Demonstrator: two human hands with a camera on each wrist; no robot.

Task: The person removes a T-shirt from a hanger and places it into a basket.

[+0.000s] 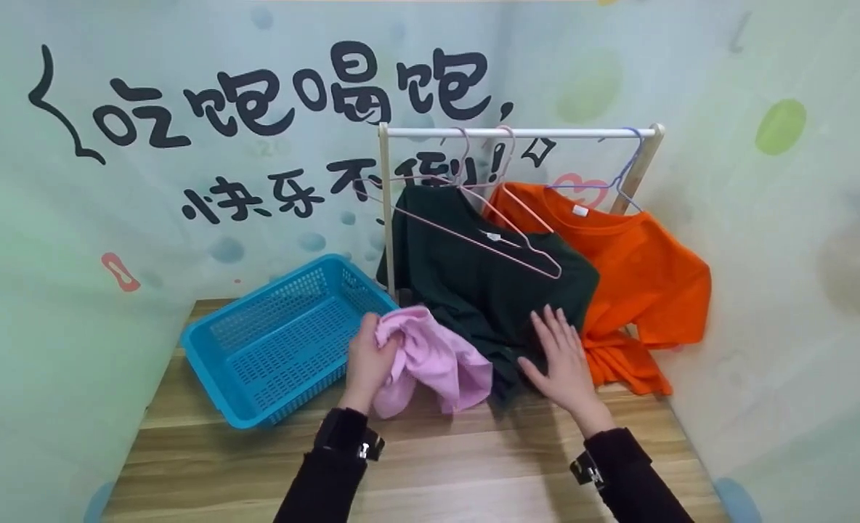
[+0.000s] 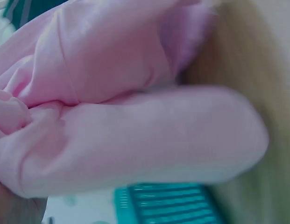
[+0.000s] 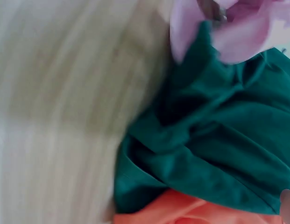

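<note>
In the head view my left hand (image 1: pixel 369 359) grips a bunched pink garment (image 1: pixel 437 356) in front of the basket's right end. The same pink cloth (image 2: pixel 135 140) fills most of the left wrist view. My right hand (image 1: pixel 564 359) has its fingers straight and spread over the lower part of a dark green T-shirt (image 1: pixel 459 254). Folds of the green T-shirt (image 3: pixel 219 140) show in the right wrist view, with a fingertip at the right edge. A bare pink hanger (image 1: pixel 466 225) hangs in front of the green T-shirt.
A wooden rack with a white rail (image 1: pixel 561 133) stands at the back. An orange T-shirt (image 1: pixel 662 276) hangs on its right from a purple hanger (image 1: pixel 622 178). A blue plastic basket (image 1: pixel 212 370) sits at the left on the wooden table (image 1: pixel 459 472). Printed curtains surround the table.
</note>
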